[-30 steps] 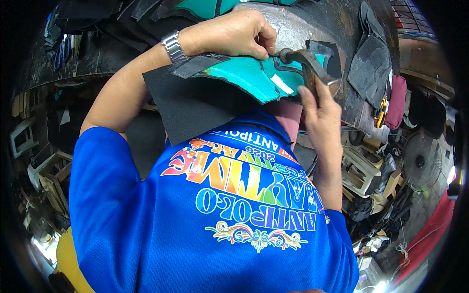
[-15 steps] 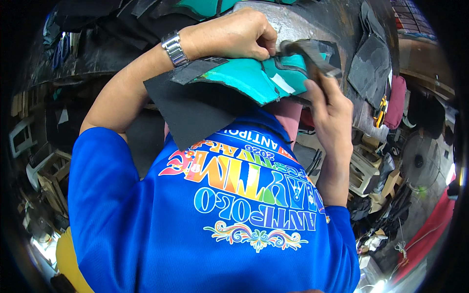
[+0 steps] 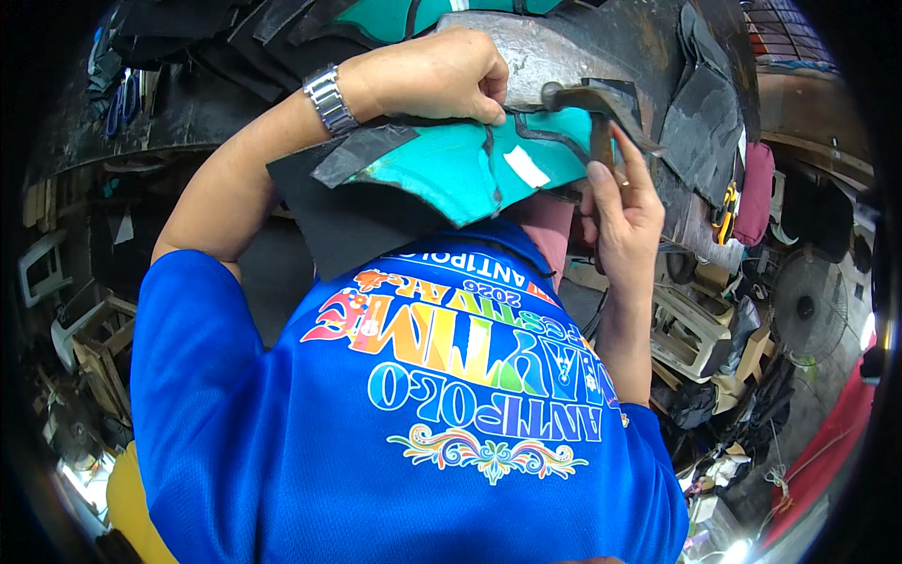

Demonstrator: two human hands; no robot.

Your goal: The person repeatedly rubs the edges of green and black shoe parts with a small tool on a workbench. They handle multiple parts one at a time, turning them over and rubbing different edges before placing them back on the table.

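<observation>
My left hand (image 3: pixel 449 77), a metal-band watch on its wrist, pinches the far edge of a teal panel (image 3: pixel 442 164) between thumb and fingers. The panel has dark trim strips and a small white patch. A black sheet (image 3: pixel 352 221) hangs below its left side, against my blue shirt. My right hand (image 3: pixel 625 211) is closed around the handle of a hammer (image 3: pixel 606 101). The hammer's metal head hangs over the panel's far right edge, by a grey work surface (image 3: pixel 526 52); whether it touches cannot be made out.
More teal pieces (image 3: pixel 376 17) and black sheets lie at the back of the dark table. To the right are dark cut pieces (image 3: pixel 705 127), yellow-handled scissors (image 3: pixel 724 214) and a maroon roll (image 3: pixel 754 193). A fan (image 3: pixel 806 305) stands on the floor at right.
My left hand and the teal panel have shifted left, and the black sheet has swung with them. The right hand has moved slightly left and down, its index finger now stretched along the hammer.
</observation>
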